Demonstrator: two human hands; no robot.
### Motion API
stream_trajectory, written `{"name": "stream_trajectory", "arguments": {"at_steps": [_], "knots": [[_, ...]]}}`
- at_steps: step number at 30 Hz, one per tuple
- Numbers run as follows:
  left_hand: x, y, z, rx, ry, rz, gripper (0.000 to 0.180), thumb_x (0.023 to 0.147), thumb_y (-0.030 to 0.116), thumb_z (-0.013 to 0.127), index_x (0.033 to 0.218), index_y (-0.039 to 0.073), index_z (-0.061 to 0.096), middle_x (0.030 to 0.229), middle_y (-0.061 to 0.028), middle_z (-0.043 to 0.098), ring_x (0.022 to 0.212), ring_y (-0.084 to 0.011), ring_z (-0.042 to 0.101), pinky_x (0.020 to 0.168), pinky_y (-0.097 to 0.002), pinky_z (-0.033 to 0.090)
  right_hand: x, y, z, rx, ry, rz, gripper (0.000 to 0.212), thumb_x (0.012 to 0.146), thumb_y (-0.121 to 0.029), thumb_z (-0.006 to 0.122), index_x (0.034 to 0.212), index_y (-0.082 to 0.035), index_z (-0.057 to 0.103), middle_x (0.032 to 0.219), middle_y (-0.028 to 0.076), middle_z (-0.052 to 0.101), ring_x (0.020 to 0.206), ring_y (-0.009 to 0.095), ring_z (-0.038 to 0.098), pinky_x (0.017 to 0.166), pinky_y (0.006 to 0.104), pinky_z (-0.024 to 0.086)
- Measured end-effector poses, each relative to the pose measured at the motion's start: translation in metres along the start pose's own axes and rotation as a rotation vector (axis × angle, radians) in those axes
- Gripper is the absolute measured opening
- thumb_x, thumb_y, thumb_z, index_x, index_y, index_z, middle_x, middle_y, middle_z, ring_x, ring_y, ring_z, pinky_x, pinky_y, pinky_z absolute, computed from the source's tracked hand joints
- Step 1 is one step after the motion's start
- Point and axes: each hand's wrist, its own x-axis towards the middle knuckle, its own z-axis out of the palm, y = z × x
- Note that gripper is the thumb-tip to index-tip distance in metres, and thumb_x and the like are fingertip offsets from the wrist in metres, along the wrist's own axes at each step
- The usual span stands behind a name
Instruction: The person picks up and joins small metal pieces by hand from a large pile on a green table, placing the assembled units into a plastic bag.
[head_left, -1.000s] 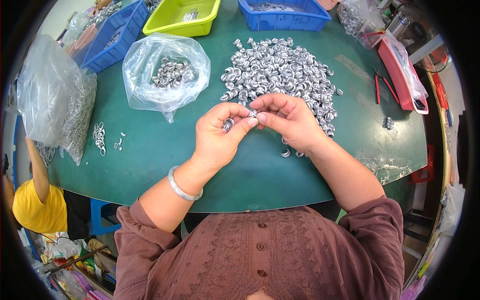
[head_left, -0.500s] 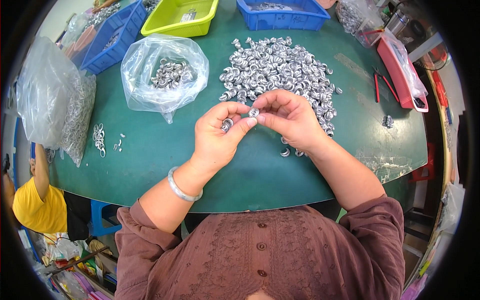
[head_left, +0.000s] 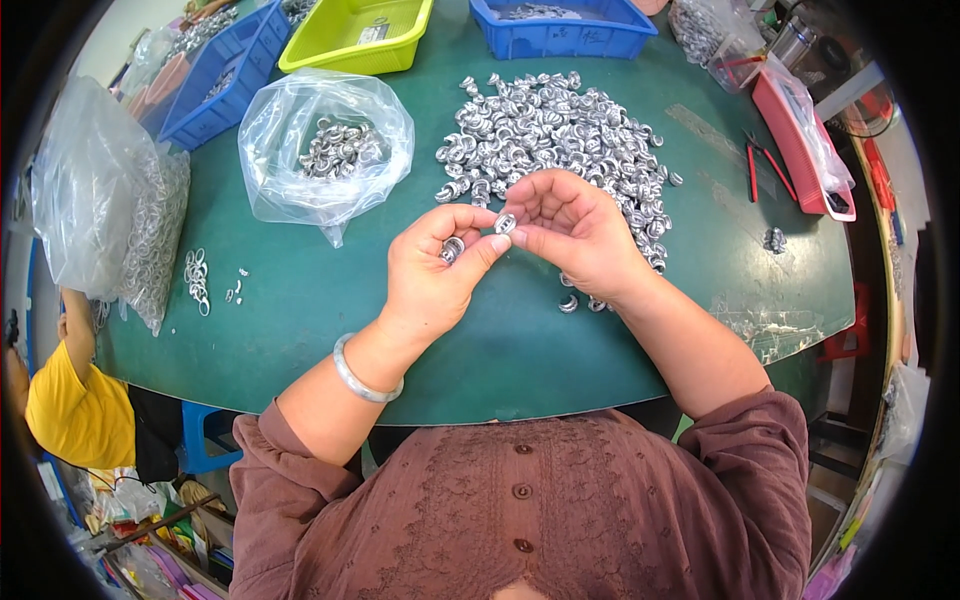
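Note:
A small silver metal ring point(head_left: 505, 224) is held up between the fingertips of both hands, above the near edge of a heap of similar silver rings point(head_left: 550, 135). My left hand point(head_left: 428, 265) pinches it with thumb and forefinger. Further silver rings point(head_left: 453, 249) are tucked in that hand's curled fingers. My right hand point(head_left: 575, 230) is closed at the ring's right side, its thumb tip against it and its other fingers curled. Left of the heap, an open clear plastic bag point(head_left: 270, 165) holds more silver rings.
A bulging bag of thin rings point(head_left: 155, 230) stands at the left, near a few loose rings point(head_left: 197, 280). A green basket point(head_left: 355, 50) and a blue basket point(head_left: 565, 38) line the far side. Red-handled pliers point(head_left: 753, 172) and a pink basket point(head_left: 790, 130) lie right. A person in yellow point(head_left: 80, 405) is at far left.
The fingers of my right hand have shifted slightly upward at the ring, and the ring has turned a little. My left hand keeps its hold almost unmoved.

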Motion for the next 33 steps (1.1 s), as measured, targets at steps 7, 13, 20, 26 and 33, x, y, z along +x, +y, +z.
{"name": "stream_trajectory", "arguments": {"at_steps": [7,13,20,26,33], "knots": [[-0.0008,-0.0003,-0.0003,0.012,0.006,-0.005,0.013,0.074,0.002,0.065,0.086,0.002,0.060,0.073,0.0020,0.054,0.065,-0.0033,0.046,0.059,-0.0175,0.039,0.0000,-0.0001,-0.0007,-0.038,-0.026,-0.021,0.021,0.077,0.003,0.057,0.098,0.001,0.053,0.090,0.003,0.056,0.085,0.010,0.054,0.077,0.0232,0.045],[-0.0009,0.0012,0.0004,-0.057,0.008,-0.079,0.011,0.076,0.004,0.064,0.086,0.002,0.060,0.072,0.0030,0.054,0.065,-0.0026,0.045,0.059,-0.0167,0.038,-0.0002,-0.0035,-0.0003,-0.042,-0.018,0.042,0.019,0.078,0.001,0.057,0.097,0.002,0.055,0.089,0.004,0.058,0.082,0.009,0.055,0.075,0.0230,0.046],[-0.0003,0.0040,-0.0023,-0.201,-0.001,-0.287,0.014,0.079,0.011,0.062,0.089,0.001,0.060,0.071,0.0030,0.055,0.059,-0.0018,0.045,0.053,-0.0151,0.037,-0.0004,-0.0045,0.0012,-0.052,0.004,0.035,0.017,0.078,0.000,0.058,0.095,0.002,0.056,0.087,0.004,0.058,0.080,0.008,0.055,0.073,0.0223,0.046],[0.0009,0.0040,-0.0032,-0.361,-0.033,-0.400,0.016,0.080,0.014,0.061,0.092,0.004,0.061,0.066,0.0041,0.052,0.051,-0.0019,0.041,0.045,-0.0141,0.032,-0.0008,-0.0035,0.0015,-0.162,0.031,-0.014,0.013,0.078,-0.002,0.059,0.091,0.000,0.058,0.082,0.002,0.059,0.075,0.006,0.054,0.068,0.0204,0.045],[0.0019,0.0069,-0.0048,-0.426,-0.051,-0.504,0.015,0.081,0.015,0.059,0.093,0.005,0.061,0.062,0.0040,0.049,0.050,-0.0033,0.040,0.044,-0.0146,0.031,-0.0006,-0.0007,0.0005,-0.178,0.042,-0.036,0.012,0.077,-0.003,0.060,0.088,0.000,0.058,0.079,0.001,0.058,0.071,0.005,0.052,0.065,0.0197,0.044]]}}
